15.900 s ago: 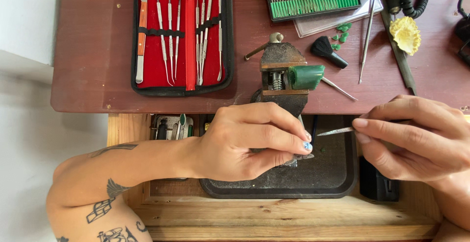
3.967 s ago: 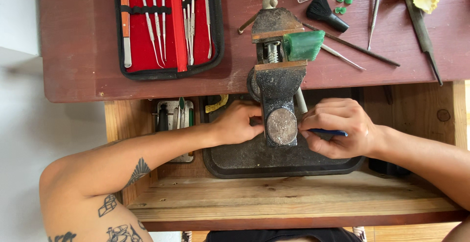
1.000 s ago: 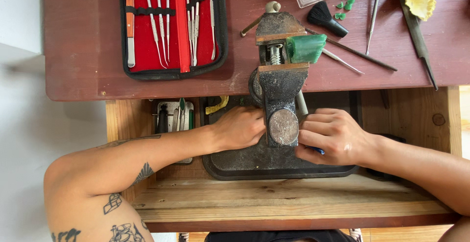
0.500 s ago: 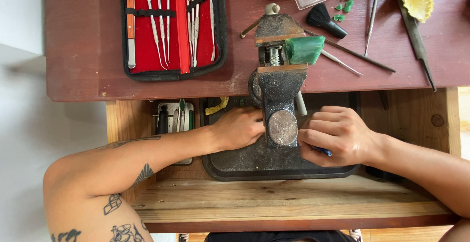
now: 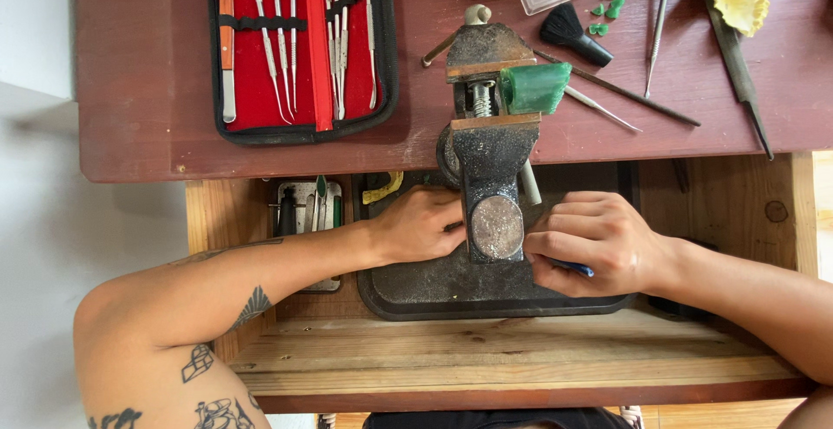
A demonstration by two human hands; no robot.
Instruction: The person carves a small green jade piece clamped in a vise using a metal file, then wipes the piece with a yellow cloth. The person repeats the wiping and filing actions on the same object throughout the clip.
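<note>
Now left hand (image 5: 425, 225) curled against vise (image 5: 490, 169), grasp unclear; right hand (image 5: 590, 242) fingers clenched on blue tool (image 5: 574, 267).

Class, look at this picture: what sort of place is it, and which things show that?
Probably a jeweller's or wax carver's workbench: a bench vise gripping a green wax block, and a red-lined case of fine metal picks.

Soft, even daylight fills the scene, brightest on the pale floor (image 5: 43, 247) at left. Shadows are gentle beneath the far tabletop (image 5: 156, 91). Focus is sharp throughout, with no glare and little edge distortion.
</note>
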